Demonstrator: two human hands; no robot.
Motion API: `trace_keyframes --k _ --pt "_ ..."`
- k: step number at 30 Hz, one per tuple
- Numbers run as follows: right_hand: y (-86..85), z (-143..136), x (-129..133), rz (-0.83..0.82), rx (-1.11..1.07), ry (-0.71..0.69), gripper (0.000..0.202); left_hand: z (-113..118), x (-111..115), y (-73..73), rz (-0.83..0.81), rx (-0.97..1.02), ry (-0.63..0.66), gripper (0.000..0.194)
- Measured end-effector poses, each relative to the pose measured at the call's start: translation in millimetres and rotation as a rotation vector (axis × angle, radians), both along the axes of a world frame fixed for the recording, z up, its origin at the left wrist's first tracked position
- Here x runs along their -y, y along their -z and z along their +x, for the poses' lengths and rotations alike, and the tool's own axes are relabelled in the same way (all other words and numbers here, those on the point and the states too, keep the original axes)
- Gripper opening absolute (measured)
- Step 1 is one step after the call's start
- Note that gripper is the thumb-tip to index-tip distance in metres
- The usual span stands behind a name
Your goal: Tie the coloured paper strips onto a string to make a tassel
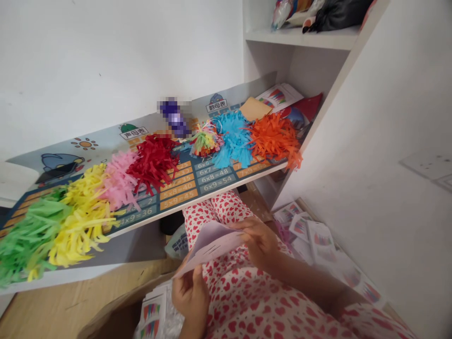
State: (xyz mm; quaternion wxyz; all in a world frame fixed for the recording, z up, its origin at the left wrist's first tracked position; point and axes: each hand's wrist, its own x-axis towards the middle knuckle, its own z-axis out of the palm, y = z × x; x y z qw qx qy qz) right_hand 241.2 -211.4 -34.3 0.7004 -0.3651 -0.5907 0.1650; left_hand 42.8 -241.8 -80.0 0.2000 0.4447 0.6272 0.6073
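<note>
Over my lap, both hands grip a pale pinkish sheet of paper (215, 245) with several short dark marks or slits in it. My left hand (192, 292) pinches its lower left corner, thumb on top. At the upper right end, my right hand (259, 240) has its fingers closed on the sheet. The paper is bent, with a fold or raised flap along its far side. Beyond it on the desk lie fringed tissue bundles: green (35, 235), yellow (81, 212), pink (120, 181), red (153, 160), blue (233, 139) and orange (275, 139).
A small multicoloured tassel bundle (205, 140) lies beside the blue one. A blurred purple item (174, 117) stands behind. Printed cards (319, 240) lie on the floor at right. An open cardboard box (116, 301) holds printed packets (153, 313). White shelving (303, 40) rises at right.
</note>
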Motion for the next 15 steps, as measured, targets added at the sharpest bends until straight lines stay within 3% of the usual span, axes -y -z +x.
trace_keyframes --k 3,8,15 --pt "-3.6 3 1 -0.051 0.024 -0.123 0.002 -5 -1 1.5 -0.022 0.025 0.001 0.026" --pt "-10.5 8 5 -0.144 0.029 -0.363 0.009 -9 0 0.0 -0.074 0.073 -0.021 0.032" --pt "-14.5 21 2 -0.013 0.087 -0.32 0.005 -17 3 -0.8 -0.074 -0.008 -0.058 0.029"
